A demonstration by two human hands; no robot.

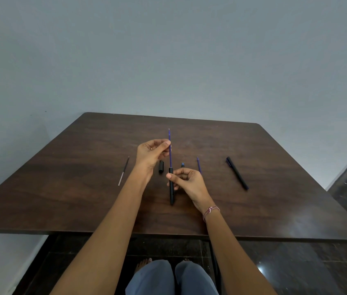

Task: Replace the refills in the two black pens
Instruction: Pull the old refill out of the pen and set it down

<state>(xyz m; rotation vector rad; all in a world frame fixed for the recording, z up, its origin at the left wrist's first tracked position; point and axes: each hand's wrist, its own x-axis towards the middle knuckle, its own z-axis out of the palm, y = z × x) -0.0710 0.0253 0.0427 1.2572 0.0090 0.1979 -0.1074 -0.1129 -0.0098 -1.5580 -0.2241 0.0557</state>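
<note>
Over the middle of the dark wooden tabletop [83, 188], the left hand [150, 155] pinches a thin violet-blue plastic refill [170, 154] near its upper end. The right hand [187, 180] grips the slim matte black pen barrel [171, 192], which the refill's lower end enters. Seating it likely goes best with both kept in one straight line under light pressure, since so thin a tube would bend easily. The second black pen [237, 173] lies whole toward the right edge.

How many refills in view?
3. One purple refill pinched in the left hand, its lower end in the barrel; a second purple one on the table right of the right hand; a dark-tipped one lying left. The closed pen may hide another.
</note>
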